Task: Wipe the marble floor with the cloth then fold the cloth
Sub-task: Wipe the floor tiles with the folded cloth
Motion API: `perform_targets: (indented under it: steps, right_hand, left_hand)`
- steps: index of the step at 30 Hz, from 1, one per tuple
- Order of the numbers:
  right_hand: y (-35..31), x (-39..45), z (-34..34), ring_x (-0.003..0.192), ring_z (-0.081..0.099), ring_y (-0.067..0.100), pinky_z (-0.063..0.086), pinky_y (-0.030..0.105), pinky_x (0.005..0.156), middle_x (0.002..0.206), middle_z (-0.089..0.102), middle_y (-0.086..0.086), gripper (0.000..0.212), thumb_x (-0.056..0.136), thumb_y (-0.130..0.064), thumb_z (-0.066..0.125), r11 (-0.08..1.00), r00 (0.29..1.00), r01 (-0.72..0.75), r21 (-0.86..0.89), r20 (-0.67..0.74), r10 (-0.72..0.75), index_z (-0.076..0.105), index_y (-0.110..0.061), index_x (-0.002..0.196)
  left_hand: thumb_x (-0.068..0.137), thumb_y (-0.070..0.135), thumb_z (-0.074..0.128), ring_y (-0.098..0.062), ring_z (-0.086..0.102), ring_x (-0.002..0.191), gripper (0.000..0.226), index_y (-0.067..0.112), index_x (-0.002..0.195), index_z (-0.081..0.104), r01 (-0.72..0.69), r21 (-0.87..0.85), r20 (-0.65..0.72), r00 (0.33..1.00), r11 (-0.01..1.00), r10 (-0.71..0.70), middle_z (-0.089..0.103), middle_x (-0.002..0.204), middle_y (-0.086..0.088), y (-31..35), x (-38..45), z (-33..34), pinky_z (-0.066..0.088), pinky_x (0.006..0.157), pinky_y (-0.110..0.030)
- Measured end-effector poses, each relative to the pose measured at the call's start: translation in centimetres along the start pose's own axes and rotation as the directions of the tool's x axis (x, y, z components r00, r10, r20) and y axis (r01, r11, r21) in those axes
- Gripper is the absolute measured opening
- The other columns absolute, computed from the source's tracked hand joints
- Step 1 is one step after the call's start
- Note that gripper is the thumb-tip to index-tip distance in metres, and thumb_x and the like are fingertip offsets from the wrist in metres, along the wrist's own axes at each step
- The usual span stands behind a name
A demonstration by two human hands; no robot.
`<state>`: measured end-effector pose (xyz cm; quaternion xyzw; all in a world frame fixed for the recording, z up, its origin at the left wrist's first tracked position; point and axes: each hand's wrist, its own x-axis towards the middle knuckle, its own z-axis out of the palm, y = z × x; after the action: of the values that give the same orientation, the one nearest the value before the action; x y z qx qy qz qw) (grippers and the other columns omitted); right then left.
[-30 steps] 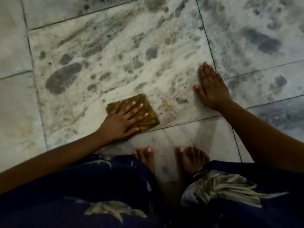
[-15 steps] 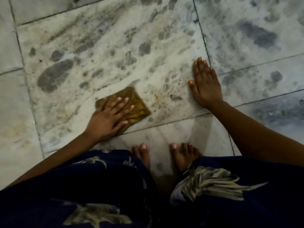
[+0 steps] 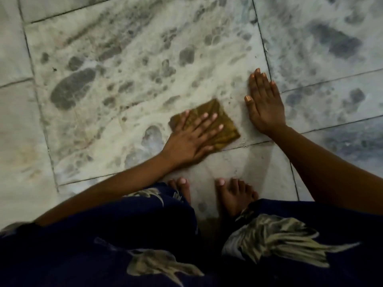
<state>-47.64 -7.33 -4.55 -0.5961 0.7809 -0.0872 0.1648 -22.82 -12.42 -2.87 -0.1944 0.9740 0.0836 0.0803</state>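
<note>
Left hand, flat and spread on the cloth, has slid it right along the floor tile's near edge, now just beside the flat, empty right hand: wiping under way, folding not yet begun.

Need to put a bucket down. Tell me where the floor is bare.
Bare: the big veined slab left of the cloth, and the tiles beyond the right hand. Crowded: left hand flat on the cloth, right hand beside it, feet behind.
</note>
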Motion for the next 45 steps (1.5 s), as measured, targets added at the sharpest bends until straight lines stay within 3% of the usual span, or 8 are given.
perform_targets:
  steps: [6,11,18,22,30,36,42,45]
  right_hand:
    - [0.1,0.0,0.0,0.146,0.002,0.022,-0.004,0.032,0.116,0.158,0.004,0.013,0.068,0.092,-0.044,0.005,1.000,1.000,0.005,-0.031,0.019,-0.004,0.007,-0.006,0.149]
    - [0.0,0.1,-0.1,0.146,0.003,0.024,-0.004,0.031,0.115,0.157,0.004,0.014,0.071,0.091,-0.046,0.006,0.999,1.000,0.006,-0.039,0.028,-0.005,0.007,-0.005,0.149]
    - [0.2,-0.1,-0.5,0.145,0.001,0.017,-0.006,0.025,0.114,0.158,0.005,0.011,0.071,0.091,-0.047,0.006,0.999,1.000,0.001,0.035,0.016,-0.002,0.010,-0.007,0.149]
    - [0.3,-0.9,-0.3,0.145,0.004,0.022,-0.009,0.031,0.114,0.157,0.008,0.014,0.069,0.091,-0.044,0.008,0.993,0.996,-0.084,-0.081,-0.038,0.081,0.010,-0.007,0.149]
    - [0.8,-1.2,0.3,0.145,0.009,0.025,-0.007,0.031,0.115,0.156,0.011,0.018,0.067,0.095,-0.043,0.017,0.985,0.992,-0.116,-0.128,-0.067,0.108,0.013,-0.002,0.147]
    - [1.0,-1.1,0.4,0.144,0.007,0.022,-0.005,0.031,0.116,0.156,0.011,0.017,0.067,0.095,-0.043,0.019,0.987,0.991,-0.115,-0.109,-0.074,0.107,0.011,-0.003,0.148]
    - [1.0,-1.2,0.5,0.144,0.015,0.025,0.004,0.036,0.116,0.154,0.018,0.019,0.065,0.095,-0.040,0.024,0.987,0.990,-0.112,-0.112,-0.098,0.101,0.019,-0.001,0.146]
    - [1.0,-1.2,0.5,0.144,0.015,0.025,0.005,0.036,0.116,0.154,0.018,0.018,0.065,0.095,-0.040,0.024,0.989,0.990,-0.106,-0.100,-0.107,0.096,0.020,-0.001,0.147]
  left_hand:
    - [0.098,0.047,0.017,-0.020,0.014,0.142,0.055,0.026,0.148,0.017,0.330,0.003,-0.022,0.944,0.944,-0.330,0.025,0.153,-0.010,-7.9,-8.0,0.4,0.005,0.111,-0.047]
    - [0.094,0.050,0.020,-0.024,0.007,0.145,0.059,0.029,0.149,0.017,0.583,-0.064,-0.024,0.810,0.810,-0.585,0.012,0.158,-0.006,-12.5,-0.9,-1.9,0.000,0.112,-0.050]
    - [0.093,0.049,0.019,-0.028,0.015,0.144,0.059,0.027,0.147,0.021,0.182,-0.039,-0.048,0.982,0.982,-0.184,0.020,0.155,-0.009,-3.0,3.8,-0.9,-0.003,0.111,-0.052]
    - [0.095,0.049,0.024,-0.023,0.021,0.141,0.054,0.029,0.145,0.028,0.024,-0.007,-0.012,1.000,1.000,-0.024,0.027,0.153,-0.005,-0.5,-0.7,0.4,0.008,0.113,-0.052]
    - [0.092,0.051,0.023,-0.026,0.021,0.142,0.058,0.028,0.146,0.025,0.248,0.002,-0.068,0.967,0.969,-0.248,0.025,0.154,-0.008,-10.9,5.5,-2.7,0.005,0.112,-0.047]
    - [0.087,0.064,0.016,-0.023,-0.005,0.145,0.069,0.035,0.148,0.009,0.306,-0.098,0.042,0.952,0.947,-0.303,0.000,0.159,-0.002,-8.0,18.0,-5.3,-0.008,0.111,-0.055]
    - [0.087,0.065,0.026,-0.025,0.014,0.144,0.068,0.033,0.147,0.022,0.089,-0.047,-0.080,0.992,0.995,-0.092,0.018,0.156,-0.006,-3.3,9.8,-1.9,0.000,0.113,-0.048]
    - [0.087,0.067,0.024,-0.024,0.014,0.143,0.067,0.035,0.146,0.021,0.198,-0.067,-0.104,0.973,0.978,-0.204,0.017,0.156,-0.004,-5.4,3.9,-0.8,0.005,0.112,-0.051]
